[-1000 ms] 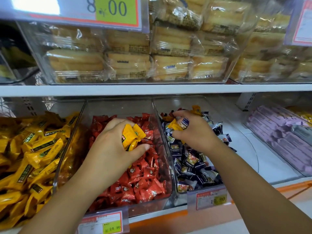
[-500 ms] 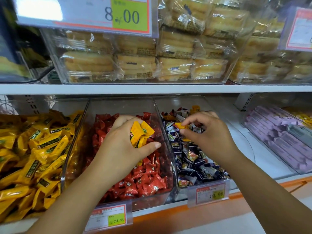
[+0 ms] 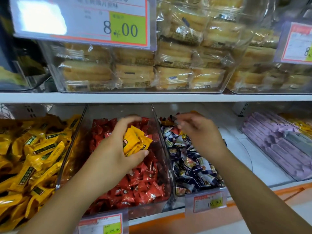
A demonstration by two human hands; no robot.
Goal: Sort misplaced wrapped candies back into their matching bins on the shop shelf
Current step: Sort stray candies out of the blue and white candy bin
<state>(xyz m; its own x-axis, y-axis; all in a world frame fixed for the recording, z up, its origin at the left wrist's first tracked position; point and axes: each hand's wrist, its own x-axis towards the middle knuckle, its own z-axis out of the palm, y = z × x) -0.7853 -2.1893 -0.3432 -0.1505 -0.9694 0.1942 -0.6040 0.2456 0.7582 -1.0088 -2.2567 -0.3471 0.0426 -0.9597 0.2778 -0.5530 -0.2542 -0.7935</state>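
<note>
Grips a bunch of yellow candies [image 3: 135, 142] in the left hand [image 3: 109, 154], thumb underneath and fingers curled over the top, just above the red candies [image 3: 143, 188] in the middle bin [image 3: 104, 112]. Same hold as half a second back, hardly moved.

Has carried the right hand [image 3: 202, 132] up and toward the back of the dark-wrapped candies [image 3: 190, 166]. Blurred by motion there. Fingers drawn together at the tips as if pinching, yet impossible to tell whether on a wrapper or on nothing. Pinched an orange-yellow piece half a second ago; no such piece plainly visible now.

Probably still picking strays out of the dark pile and collecting them in the left hand. Nothing from the bunch returned so far. By colour, belongs with the loose yellow candies [image 3: 33, 157] in the left bin, next to the red one behind a clear wall [image 3: 70, 149], so a sideways carry over that wall still to come.

Fanned in the grip rather than stacked square. Long axes running from the palm out to the right and slightly upward, crimped ends pointing toward the dark pile, printed faces turned up to the camera.
</note>
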